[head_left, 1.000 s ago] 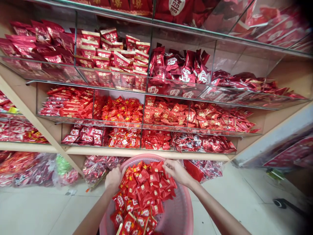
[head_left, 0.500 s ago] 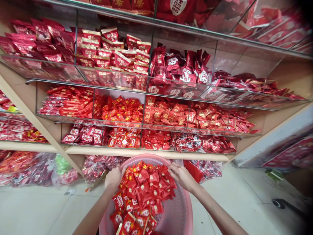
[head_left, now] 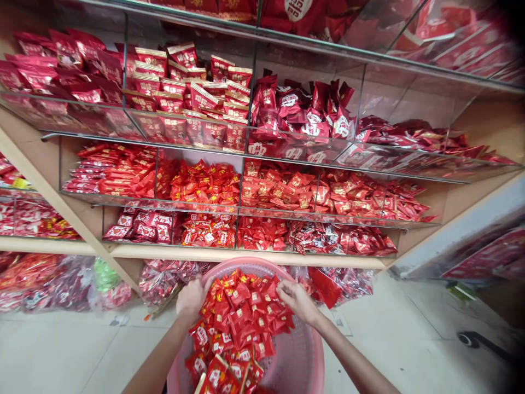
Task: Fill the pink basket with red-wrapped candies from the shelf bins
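Observation:
A pink plastic basket (head_left: 301,350) stands below the shelves, with small red candy packets (head_left: 241,317) heaped in its back and left part. Larger red packets with gold edges (head_left: 221,377) lie at the near left. My left hand (head_left: 191,296) is closed at the basket's left rim; its fingertips are partly hidden. Over the right side of the heap, my right hand (head_left: 298,301) has its fingers curled in at the packets. Whether a packet is between those fingers I cannot make out.
Shelves with clear dividers (head_left: 241,208) hold many red packets in compartments. Under the bottom board (head_left: 164,252) lie clear bags of packets (head_left: 168,282) and a red packet or bag (head_left: 326,287). Pale floor tiles (head_left: 381,328) surround the basket. A dark object (head_left: 471,340) lies at right.
My right hand has moved slightly left, from beside the basket's right rim to over the packets, its fingers more curled. The left hand stays at the rim.

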Demonstrator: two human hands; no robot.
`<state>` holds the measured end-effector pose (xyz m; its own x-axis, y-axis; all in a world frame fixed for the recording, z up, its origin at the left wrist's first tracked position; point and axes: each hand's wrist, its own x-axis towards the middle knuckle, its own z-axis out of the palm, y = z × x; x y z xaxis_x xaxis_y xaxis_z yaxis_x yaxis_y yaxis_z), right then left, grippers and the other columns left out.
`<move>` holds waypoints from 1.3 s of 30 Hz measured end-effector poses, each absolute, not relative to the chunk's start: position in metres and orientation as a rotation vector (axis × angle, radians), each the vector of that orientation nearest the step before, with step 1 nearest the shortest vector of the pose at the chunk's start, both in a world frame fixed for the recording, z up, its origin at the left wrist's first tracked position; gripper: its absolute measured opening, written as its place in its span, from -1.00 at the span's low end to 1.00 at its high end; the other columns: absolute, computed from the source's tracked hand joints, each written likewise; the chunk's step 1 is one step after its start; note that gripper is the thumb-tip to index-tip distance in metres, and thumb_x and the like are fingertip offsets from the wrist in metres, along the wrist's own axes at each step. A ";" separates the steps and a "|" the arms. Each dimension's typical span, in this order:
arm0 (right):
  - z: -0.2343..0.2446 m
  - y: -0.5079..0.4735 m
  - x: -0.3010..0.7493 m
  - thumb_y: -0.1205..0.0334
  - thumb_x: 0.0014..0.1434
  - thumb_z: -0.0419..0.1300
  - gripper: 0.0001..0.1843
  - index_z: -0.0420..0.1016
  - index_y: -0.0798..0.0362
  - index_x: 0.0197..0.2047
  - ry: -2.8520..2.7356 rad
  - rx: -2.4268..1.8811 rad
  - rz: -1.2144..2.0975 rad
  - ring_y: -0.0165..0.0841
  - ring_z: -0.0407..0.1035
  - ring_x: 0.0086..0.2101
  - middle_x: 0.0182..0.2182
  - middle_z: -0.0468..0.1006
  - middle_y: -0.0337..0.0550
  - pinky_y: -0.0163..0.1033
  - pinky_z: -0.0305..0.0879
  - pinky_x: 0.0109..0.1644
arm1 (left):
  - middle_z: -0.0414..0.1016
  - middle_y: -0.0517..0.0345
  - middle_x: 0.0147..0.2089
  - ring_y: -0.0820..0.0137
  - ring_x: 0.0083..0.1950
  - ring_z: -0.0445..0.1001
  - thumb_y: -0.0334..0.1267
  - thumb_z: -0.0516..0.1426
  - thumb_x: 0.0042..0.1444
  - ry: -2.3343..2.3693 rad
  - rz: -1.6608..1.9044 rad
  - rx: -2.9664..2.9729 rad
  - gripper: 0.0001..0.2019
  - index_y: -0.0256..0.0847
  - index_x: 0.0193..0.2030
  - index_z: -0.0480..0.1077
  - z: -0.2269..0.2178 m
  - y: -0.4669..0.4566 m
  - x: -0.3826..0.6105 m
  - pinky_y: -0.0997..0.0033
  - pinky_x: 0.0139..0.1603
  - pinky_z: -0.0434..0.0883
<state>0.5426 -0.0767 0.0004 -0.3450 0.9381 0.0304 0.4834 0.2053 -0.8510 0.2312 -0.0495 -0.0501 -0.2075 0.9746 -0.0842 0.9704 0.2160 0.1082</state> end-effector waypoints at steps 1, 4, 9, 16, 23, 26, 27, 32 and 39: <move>0.000 -0.076 0.546 0.04 0.16 -0.06 -0.70 0.22 0.06 -0.48 -1.905 -1.319 1.053 -0.49 0.09 -0.54 -0.59 0.20 -0.33 -0.39 0.07 -0.43 | 0.50 -0.15 -0.31 0.15 -0.28 0.50 0.15 -0.28 0.11 2.340 0.049 1.888 -0.36 -0.33 0.00 0.29 -0.051 -0.049 0.231 0.24 -0.28 0.35; -0.002 -0.076 0.558 0.01 0.15 -0.05 -0.68 0.23 0.07 -0.47 -1.839 -1.345 1.054 -0.48 0.13 -0.53 -0.58 0.22 -0.32 -0.38 0.09 -0.43 | 0.51 -0.11 -0.34 0.15 -0.29 0.50 0.16 -0.30 0.10 2.338 0.063 1.899 -0.35 -0.32 -0.03 0.30 -0.052 -0.049 0.231 0.24 -0.29 0.36; -0.002 -0.073 0.578 -0.03 0.12 -0.02 -0.66 0.25 0.08 -0.48 -1.732 -1.374 1.014 -0.45 0.19 -0.49 -0.56 0.28 -0.28 -0.35 0.15 -0.39 | 0.50 -0.14 -0.34 0.13 -0.27 0.50 0.16 -0.28 0.10 2.333 0.051 1.861 -0.35 -0.34 -0.03 0.30 -0.049 -0.049 0.232 0.24 -0.28 0.35; -0.007 -0.072 0.578 -0.06 0.08 0.01 -0.65 0.23 0.06 -0.50 -1.677 -1.371 1.232 -0.45 0.24 -0.54 -0.60 0.30 -0.29 -0.34 0.18 -0.46 | 0.50 -0.13 -0.32 0.11 -0.26 0.49 0.15 -0.28 0.10 2.322 0.053 1.848 -0.35 -0.34 -0.03 0.31 -0.047 -0.050 0.233 0.24 -0.26 0.35; -0.015 -0.067 0.567 -0.05 0.05 0.05 -0.67 0.21 0.05 -0.50 -1.644 -1.365 1.354 -0.46 0.26 -0.60 -0.65 0.33 -0.32 -0.35 0.16 -0.52 | 0.50 -0.15 -0.31 0.13 -0.27 0.50 0.15 -0.28 0.11 2.330 0.051 1.864 -0.35 -0.33 0.00 0.29 -0.045 -0.051 0.232 0.23 -0.26 0.34; -0.016 -0.064 0.564 -0.05 0.05 0.04 -0.67 0.19 0.05 -0.50 -1.648 -1.381 1.362 -0.46 0.28 -0.63 -0.68 0.33 -0.34 -0.38 0.12 -0.55 | 0.50 -0.14 -0.32 0.13 -0.29 0.50 0.15 -0.28 0.11 2.337 0.054 1.891 -0.35 -0.33 0.02 0.27 -0.045 -0.051 0.233 0.22 -0.27 0.34; -0.018 -0.063 0.563 -0.04 0.05 0.04 -0.67 0.19 0.05 -0.50 -1.648 -1.386 1.361 -0.46 0.28 -0.63 -0.69 0.33 -0.35 -0.38 0.10 -0.56 | 0.50 -0.14 -0.32 0.13 -0.29 0.50 0.15 -0.28 0.11 2.338 0.055 1.896 -0.36 -0.33 0.02 0.27 -0.045 -0.051 0.233 0.22 -0.28 0.34; -0.030 -0.058 0.562 -0.03 0.04 0.03 -0.69 0.18 0.04 -0.50 -1.654 -1.472 1.300 -0.46 0.26 -0.70 -0.75 0.29 -0.39 -0.39 0.06 -0.62 | 0.50 -0.14 -0.30 0.14 -0.25 0.49 0.15 -0.27 0.11 2.341 0.047 1.868 -0.37 -0.34 -0.04 0.30 -0.044 -0.051 0.234 0.26 -0.26 0.35; -0.030 -0.060 0.558 0.05 0.09 -0.02 -0.73 0.22 0.04 -0.52 -1.783 -1.561 1.097 -0.44 0.25 -0.73 -0.79 0.29 -0.37 -0.39 0.08 -0.61 | 0.50 -0.15 -0.32 0.13 -0.28 0.50 0.16 -0.30 0.10 2.335 0.053 1.868 -0.35 -0.32 -0.04 0.30 -0.044 -0.050 0.234 0.25 -0.30 0.36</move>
<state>0.5576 -0.0595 -0.0299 -0.1970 0.9727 -0.1226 0.5474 0.0054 -0.8368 0.2340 -0.0504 -0.0443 -0.2126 0.9725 -0.0950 0.9672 0.2233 0.1213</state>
